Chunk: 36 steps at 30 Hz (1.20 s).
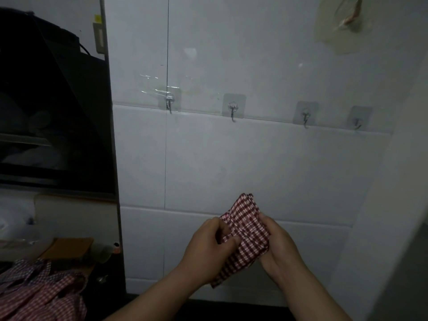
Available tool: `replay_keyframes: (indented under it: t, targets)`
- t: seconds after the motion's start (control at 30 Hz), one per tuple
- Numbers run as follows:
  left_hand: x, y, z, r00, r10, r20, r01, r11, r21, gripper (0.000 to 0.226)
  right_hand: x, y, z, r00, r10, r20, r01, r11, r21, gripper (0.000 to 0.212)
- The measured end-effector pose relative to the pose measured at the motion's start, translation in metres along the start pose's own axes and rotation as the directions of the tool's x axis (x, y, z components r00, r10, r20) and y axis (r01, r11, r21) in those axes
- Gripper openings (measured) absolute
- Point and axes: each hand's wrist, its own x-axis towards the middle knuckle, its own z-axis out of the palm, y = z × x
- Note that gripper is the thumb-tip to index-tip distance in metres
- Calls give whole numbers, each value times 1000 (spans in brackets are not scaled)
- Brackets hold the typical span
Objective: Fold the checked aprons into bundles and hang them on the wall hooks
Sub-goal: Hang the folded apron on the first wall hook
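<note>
A: What is the largest thing before the person?
B: The white tiled wall point(254, 163). At its left side stands a dark extractor hood point(53, 107).
A: And where are the aprons?
B: A loose pile of checked aprons point(41, 295) lies low at the left, below the hood. What carries it is too dark to tell. One red checked apron point(249, 224) is in the air before the wall, under the hooks, folded into a thick bundle.
A: How do the hands hold it?
B: Both are clamped on it. The left hand point(208, 247) pinches its left edge, and the right hand point(281, 250) wraps its right side. I think this grip stops the layers from springing open.
A: And the hooks?
B: Four adhesive hooks point(233, 112) stand in a row on the wall, all bare. So the hanging is not yet done.
</note>
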Motion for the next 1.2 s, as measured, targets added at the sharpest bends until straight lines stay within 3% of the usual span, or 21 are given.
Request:
replay_keyframes:
  t: [0.2, 0.33, 0.5, 0.6, 0.63, 0.67, 0.73, 0.8, 0.87, 0.93, 0.97, 1.03, 1.07, 1.13, 1.2]
  targets:
    - [9, 27, -3, 981, -188, 45, 191, 910, -369, 22, 6, 3, 2, 999, -36, 18, 35, 998, 56, 39]
    - [13, 26, -5, 981, -185, 63, 195, 905, -379, 11, 3, 6, -1, 991, -2, 133, -6, 998, 55, 49]
    - [10, 15, -8, 982, -143, 123, 182, 889, -419, 11, 4, 6, -4, 967, -64, 247, 71, 997, -19, 38]
    - [9, -1, -6, 972, -167, -162, 119, 955, -270, 8, 9, 0, -10, 973, -42, 226, 27, 997, 68, 39]
    - [9, -8, -8, 949, -202, -241, 148, 963, -225, 21, 9, -2, -12, 973, -32, 229, 9, 995, 102, 38]
    - [10, -12, -11, 938, -278, -207, 220, 939, -266, 40, 9, -3, -14, 971, -20, 239, -11, 992, 129, 38]
    - [11, -18, -18, 912, -400, 91, 388, 768, -510, 68, 10, -6, -17, 961, -8, 278, -35, 988, 150, 38]
    - [10, -16, -24, 893, -332, 304, 450, 643, -620, 57, 13, -11, -17, 948, -18, 318, -30, 989, 143, 36]
    - [11, -15, -26, 926, -299, 229, 374, 660, -652, 33, 18, -12, -18, 954, -51, 294, 39, 998, 45, 31]
    - [15, -18, -25, 956, -292, 5, 234, 756, -612, 17, 28, -8, -21, 982, -129, 140, 166, 941, -295, 27]
    - [18, -20, -25, 965, -232, -123, 131, 832, -539, 11, 30, -5, -24, 985, -166, 53, 173, 881, -440, 28]
    - [20, -26, -26, 943, 56, -327, -153, 948, -279, 14, 28, 2, -25, 996, -77, -34, 54, 899, -434, 42]
    - [20, -29, -25, 898, 265, -351, -310, 948, -78, 18, 24, 5, -22, 998, 55, 14, -46, 932, -361, 51]
    - [18, -35, -20, 763, 616, -197, -549, 777, 306, 29, 13, 3, -8, 954, 225, 196, -169, 949, -265, 60]
    - [15, -40, -14, 689, 725, 16, -646, 604, 467, 36, 10, -1, 3, 940, 185, 288, -143, 976, -161, 51]
